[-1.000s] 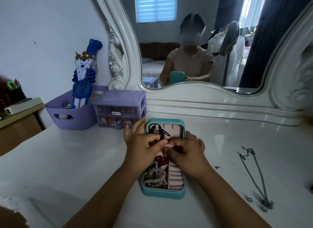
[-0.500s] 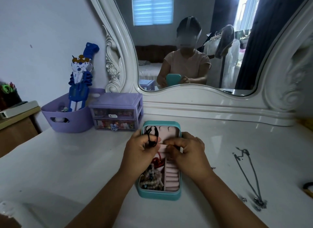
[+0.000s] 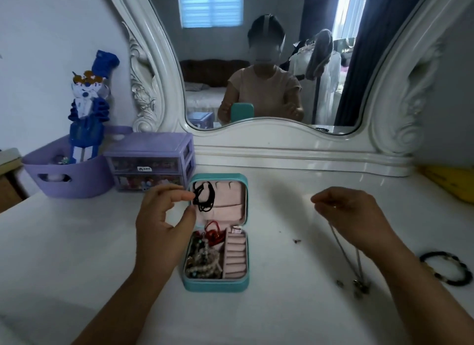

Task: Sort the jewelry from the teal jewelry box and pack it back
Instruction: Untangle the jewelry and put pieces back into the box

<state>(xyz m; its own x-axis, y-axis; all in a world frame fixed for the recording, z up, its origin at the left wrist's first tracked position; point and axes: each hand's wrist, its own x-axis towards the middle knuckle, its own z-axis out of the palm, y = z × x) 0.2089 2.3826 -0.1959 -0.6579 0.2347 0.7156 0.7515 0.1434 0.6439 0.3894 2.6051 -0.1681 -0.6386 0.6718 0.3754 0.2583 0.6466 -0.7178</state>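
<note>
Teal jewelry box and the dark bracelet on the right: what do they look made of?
Teal jewelry box: looks like faux leather, matte, stitched-looking edge; pale pink lining, probably velvet, soft and unreflective. Dark bracelet: glossy black beads, maybe stone or glass; too small to tell.

Bare forearms (short beige sleeves)

The right hand (image 3: pixel 359 216) covers the silver chain's (image 3: pixel 346 252) upper end; whether its fingers (image 3: pixel 318 199) pinch anything is unclear.
</note>
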